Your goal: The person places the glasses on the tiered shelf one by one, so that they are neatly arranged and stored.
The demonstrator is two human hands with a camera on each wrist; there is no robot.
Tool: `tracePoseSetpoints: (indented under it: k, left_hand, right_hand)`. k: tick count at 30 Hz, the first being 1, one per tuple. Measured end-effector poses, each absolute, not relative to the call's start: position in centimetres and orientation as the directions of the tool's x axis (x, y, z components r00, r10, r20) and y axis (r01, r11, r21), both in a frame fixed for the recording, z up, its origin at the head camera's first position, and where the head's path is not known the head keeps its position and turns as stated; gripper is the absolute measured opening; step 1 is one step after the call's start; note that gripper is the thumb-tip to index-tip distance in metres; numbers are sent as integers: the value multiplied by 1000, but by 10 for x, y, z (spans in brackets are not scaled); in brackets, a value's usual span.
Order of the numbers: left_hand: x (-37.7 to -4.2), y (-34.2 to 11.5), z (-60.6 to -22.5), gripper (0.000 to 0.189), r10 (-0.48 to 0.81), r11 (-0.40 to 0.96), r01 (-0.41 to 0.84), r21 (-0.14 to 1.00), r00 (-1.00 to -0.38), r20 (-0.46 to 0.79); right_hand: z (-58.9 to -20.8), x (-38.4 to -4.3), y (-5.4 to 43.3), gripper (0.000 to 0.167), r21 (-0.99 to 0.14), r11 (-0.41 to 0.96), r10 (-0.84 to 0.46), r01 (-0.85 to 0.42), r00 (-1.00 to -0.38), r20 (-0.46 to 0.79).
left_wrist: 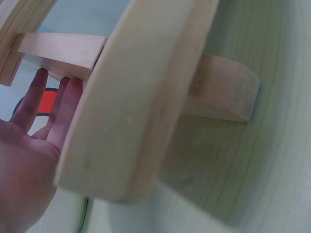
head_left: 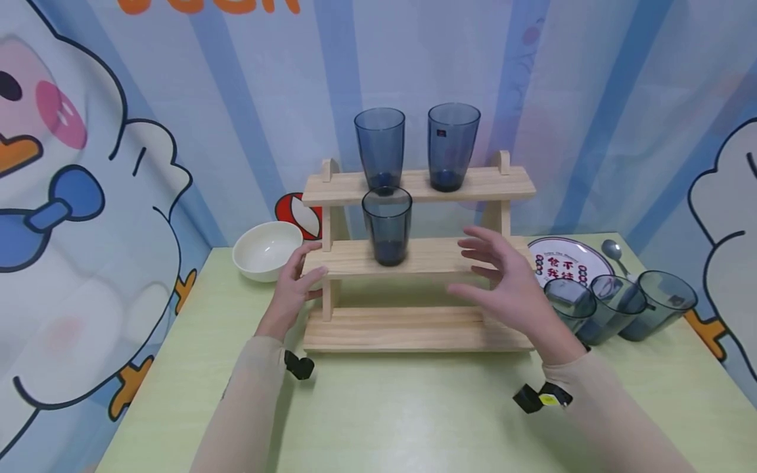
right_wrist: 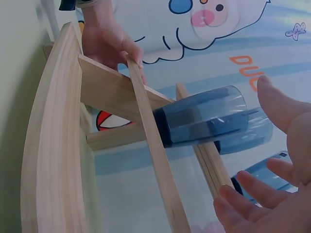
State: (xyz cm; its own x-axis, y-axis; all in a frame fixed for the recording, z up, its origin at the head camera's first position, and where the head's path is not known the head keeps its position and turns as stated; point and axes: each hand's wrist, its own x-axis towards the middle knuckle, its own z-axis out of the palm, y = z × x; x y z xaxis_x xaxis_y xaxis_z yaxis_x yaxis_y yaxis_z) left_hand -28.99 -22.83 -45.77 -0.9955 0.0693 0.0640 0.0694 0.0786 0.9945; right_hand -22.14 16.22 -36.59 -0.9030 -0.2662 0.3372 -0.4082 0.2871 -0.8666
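A three-tier wooden rack (head_left: 408, 338) stands on the table. My left hand (head_left: 288, 294) grips the left end of its middle shelf, thumb towards the front. The left wrist view shows that hand's fingers (left_wrist: 65, 109) against the upright. One blue-tinted drinking glass (head_left: 388, 230) sits upright on the middle shelf, left of centre. Two more, a left glass (head_left: 380, 144) and a right glass (head_left: 454, 144), are upright on the top shelf. My right hand (head_left: 510, 284) hovers before the middle shelf's right part, fingers spread and thumb apart, holding nothing.
Several blue-tinted glasses (head_left: 615, 305) stand at the right of the table. Behind them lie a white plate with red characters (head_left: 558, 257) and a spoon (head_left: 612, 249). A white bowl (head_left: 266, 253) stands left of the rack. A printed curtain (head_left: 260, 85) hangs behind.
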Motion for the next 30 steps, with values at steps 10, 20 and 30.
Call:
tracePoseSetpoints:
  k: [10,20,30]
  left_hand:
    - [-292,-229,-458,53,68,74,75,994,-995,70]
    - [-292,-229,-461,54,75,68,80,994,-994,75]
    - [-291,-228,-461,54,62,68,74,995,-996,70]
  right_hand:
    - [-357,-193,208,89,-761,410,-261,-503,-864,430]
    - [-361,-178,266,94,-709,467,-223,-528,-847,483]
    - [-374,-172,332,90,-703,588,1,-401,-868,496]
